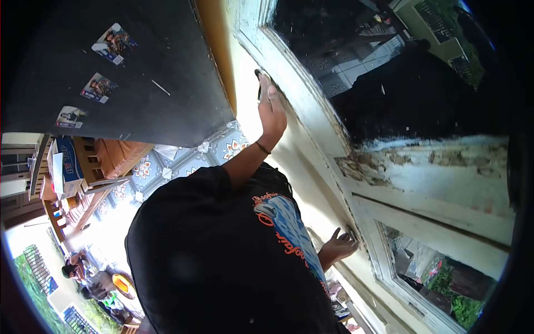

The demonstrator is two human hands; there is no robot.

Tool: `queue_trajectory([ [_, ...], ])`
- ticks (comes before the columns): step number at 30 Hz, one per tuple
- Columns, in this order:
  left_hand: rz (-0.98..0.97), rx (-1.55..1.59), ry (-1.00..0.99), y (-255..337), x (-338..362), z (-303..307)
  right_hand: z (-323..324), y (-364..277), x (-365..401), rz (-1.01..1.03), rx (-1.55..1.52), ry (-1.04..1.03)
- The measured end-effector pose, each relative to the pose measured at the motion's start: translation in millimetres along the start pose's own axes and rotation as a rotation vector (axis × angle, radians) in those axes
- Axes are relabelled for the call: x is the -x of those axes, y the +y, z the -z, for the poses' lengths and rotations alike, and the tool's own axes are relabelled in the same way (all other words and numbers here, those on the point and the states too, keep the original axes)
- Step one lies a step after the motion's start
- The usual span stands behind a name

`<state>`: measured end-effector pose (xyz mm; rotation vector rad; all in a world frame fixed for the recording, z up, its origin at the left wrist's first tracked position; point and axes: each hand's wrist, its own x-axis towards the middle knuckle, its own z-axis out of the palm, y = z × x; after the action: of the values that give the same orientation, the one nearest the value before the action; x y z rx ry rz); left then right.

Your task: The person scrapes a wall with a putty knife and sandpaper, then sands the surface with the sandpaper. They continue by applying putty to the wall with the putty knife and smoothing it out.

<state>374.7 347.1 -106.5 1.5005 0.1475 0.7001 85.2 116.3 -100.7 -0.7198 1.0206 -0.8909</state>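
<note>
At the upper middle, my left hand (271,108), with a dark band on its wrist, is raised against the pale window ledge (303,131). Its fingers are pressed together along a small dark object (258,73), mostly hidden behind them. Lower right, my right hand (338,247) touches the frame's edge beside the lower pane. Its fingers are apart, and a small dark spot lies by the fingertips, too small to name. Worn white paint (423,172) with brown patches covers the frame between the dark upper glass (378,72) and the lower glass (445,273).
A dark panel (161,61) with several picture stickers stands at the upper left. Below it are patterned floor tiles (192,162), an orange-cushioned wooden seat (114,158) and a blue box (68,158). People (100,281) are at the lower left. A black shirt fills the lower middle.
</note>
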Motion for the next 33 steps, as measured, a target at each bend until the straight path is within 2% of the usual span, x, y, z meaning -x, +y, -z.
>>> queue_trajectory([
  [1,0.021,0.006,0.029,1,-1,0,0,1,0,0.053,0.039,0.006],
  [3,0.064,0.019,0.093,3,-15,2,10,-2,-8,0.021,0.109,-0.088],
  [4,0.332,0.075,0.055,-43,-39,3,14,-2,-9,-0.002,0.103,-0.093],
  [5,0.388,0.003,0.089,-18,-51,6,12,-5,-2,-0.005,0.1,-0.105],
  [7,0.273,0.019,0.145,-51,-54,-4,18,-7,-1,-0.026,0.088,-0.148],
  [9,0.006,0.017,0.141,-7,-4,-15,17,-7,2,-0.041,0.096,-0.164],
  [10,-0.029,-0.088,0.075,7,29,-15,22,-11,2,-0.056,0.131,-0.173],
  [11,0.079,0.083,0.046,15,35,-16,25,-12,0,-0.054,0.136,-0.175],
  [13,0.067,-0.002,-0.079,24,81,-15,34,-14,-8,-0.104,0.161,-0.326],
  [14,0.051,-0.04,-0.083,23,84,-13,40,-18,-13,-0.102,0.171,-0.328],
  [17,0.057,0.028,0.091,16,46,-12,53,-30,-28,-0.268,0.191,-0.592],
  [19,0.281,0.028,0.101,-43,17,-17,58,-35,-24,-0.253,0.208,-0.574],
  [20,0.113,-0.006,0.171,-11,30,-22,59,-36,-25,-0.27,0.224,-0.566],
  [23,0.015,-0.009,0.001,28,104,-27,59,-35,-29,-0.269,0.232,-0.576],
  [25,0.073,0.013,-0.086,44,131,-25,60,-32,-34,-0.26,0.23,-0.591],
  [30,0.049,-0.059,-0.118,31,108,-15,51,-34,-30,-0.261,0.213,-0.549],
  [33,0.225,0.009,-0.059,18,80,-8,37,-41,-20,-0.282,0.139,-0.499],
])
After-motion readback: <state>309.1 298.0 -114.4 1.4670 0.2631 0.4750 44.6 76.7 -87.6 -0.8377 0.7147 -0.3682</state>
